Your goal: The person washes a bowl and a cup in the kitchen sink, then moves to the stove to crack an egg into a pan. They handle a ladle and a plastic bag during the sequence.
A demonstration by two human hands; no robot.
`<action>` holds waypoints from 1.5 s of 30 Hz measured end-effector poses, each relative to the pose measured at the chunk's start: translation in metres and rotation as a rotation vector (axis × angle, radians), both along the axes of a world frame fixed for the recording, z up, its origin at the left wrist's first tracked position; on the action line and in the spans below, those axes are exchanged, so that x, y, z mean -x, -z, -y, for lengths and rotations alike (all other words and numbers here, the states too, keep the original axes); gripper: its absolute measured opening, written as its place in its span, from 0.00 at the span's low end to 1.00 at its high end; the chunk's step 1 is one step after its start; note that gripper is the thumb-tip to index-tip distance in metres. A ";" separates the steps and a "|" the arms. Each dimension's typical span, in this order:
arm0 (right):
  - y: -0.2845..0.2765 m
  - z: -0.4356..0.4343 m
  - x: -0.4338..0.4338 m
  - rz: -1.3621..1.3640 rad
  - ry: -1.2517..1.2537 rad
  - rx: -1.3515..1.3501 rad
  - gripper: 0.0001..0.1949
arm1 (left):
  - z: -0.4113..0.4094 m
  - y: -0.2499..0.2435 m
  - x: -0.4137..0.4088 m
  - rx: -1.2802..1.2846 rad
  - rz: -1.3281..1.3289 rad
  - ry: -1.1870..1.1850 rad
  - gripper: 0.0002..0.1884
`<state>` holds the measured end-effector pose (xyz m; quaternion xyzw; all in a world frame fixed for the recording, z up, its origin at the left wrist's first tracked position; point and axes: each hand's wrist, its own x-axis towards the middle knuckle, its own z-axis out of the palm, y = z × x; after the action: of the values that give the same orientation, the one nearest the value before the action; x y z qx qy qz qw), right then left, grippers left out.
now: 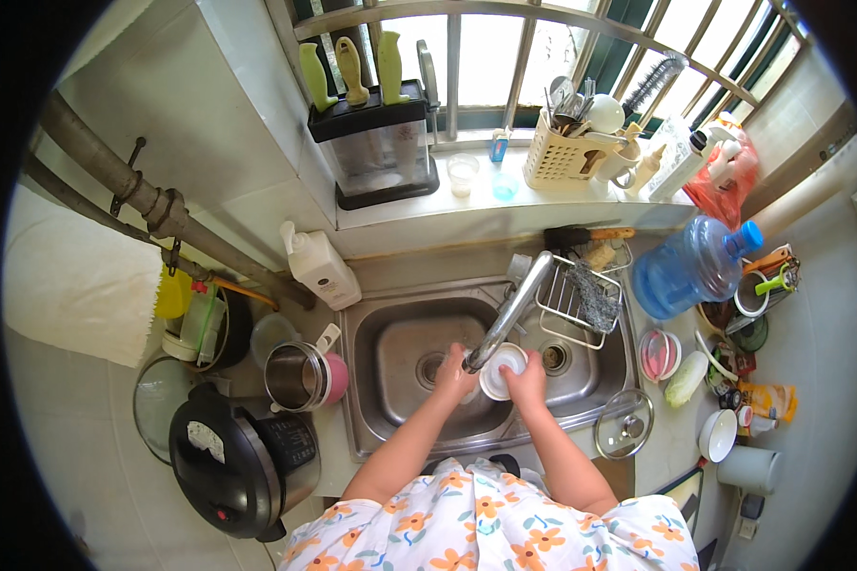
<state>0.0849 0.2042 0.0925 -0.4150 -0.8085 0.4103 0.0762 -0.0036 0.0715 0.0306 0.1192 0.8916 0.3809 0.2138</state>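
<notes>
A small white round dish or lid (pixel 498 378) is in my right hand (pixel 528 382), whose thumb lies over its inner face. Close on its left, under the end of the metal faucet (pixel 510 310), is my left hand (pixel 456 372); it looks wet, and something pale and clear shows at its fingers, too unclear to name. Both hands are over the divider of the stainless steel double sink (pixel 389 325). Above the right basin sits a wire rack (pixel 563 289) with a steel wool scrubber (pixel 591 296) on it.
Left of the sink stand a pump bottle (pixel 325 271), a steel pot (pixel 293 378) and a black electric pressure cooker (pixel 221 464). Along the right are a blue water jug (pixel 685 268), a glass lid (pixel 624 424) and a white bowl (pixel 718 435). A knife block (pixel 378 160) stands on the sill.
</notes>
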 end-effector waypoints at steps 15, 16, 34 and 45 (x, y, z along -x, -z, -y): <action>-0.025 0.000 -0.028 -0.014 -0.061 -0.103 0.25 | 0.008 0.011 0.014 -0.889 1.175 -0.196 0.13; -0.024 -0.001 -0.028 -0.028 -0.067 -0.109 0.25 | 0.013 0.017 0.014 -0.916 1.161 -0.247 0.13; -0.035 0.011 -0.024 0.011 -0.106 -0.037 0.25 | 0.022 0.043 0.009 -0.442 0.584 -0.400 0.14; -0.015 0.000 -0.016 0.206 -0.361 -0.029 0.19 | 0.011 -0.020 0.009 -0.300 0.116 0.168 0.20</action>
<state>0.1009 0.2043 0.1078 -0.3021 -0.8791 0.3609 -0.0754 -0.0131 0.0605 0.0503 0.2016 0.7979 0.4966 0.2759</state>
